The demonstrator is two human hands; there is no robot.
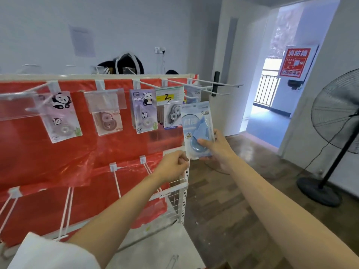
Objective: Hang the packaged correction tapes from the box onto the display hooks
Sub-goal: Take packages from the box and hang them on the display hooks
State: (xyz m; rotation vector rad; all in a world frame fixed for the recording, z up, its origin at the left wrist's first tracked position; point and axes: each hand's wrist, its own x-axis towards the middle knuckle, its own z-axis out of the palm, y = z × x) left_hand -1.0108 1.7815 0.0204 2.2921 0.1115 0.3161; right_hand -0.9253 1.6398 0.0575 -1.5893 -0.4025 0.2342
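Both hands (pixel 174 164) (pixel 215 146) pinching blue pack (pixel 198 129) upright, hang-hole end just below top-right hook (pixel 211 90), right nearer.

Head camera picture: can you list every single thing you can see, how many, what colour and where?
blue correction tape pack: one, light blue, held up at the rack's right end
hanging packs: at least five, pink, lilac, white and blue, on the top row of hooks
display rack: one, white frame with red plastic backing, left half
lower hooks: several, white, bare, low on the rack
fan: one, black, standing at far right
red sign: one, red and white, on the wall by the doorway
door: one, white, open behind the rack
left hand: one, pinching the pack's bottom corner
right hand: one, gripping the pack's lower part
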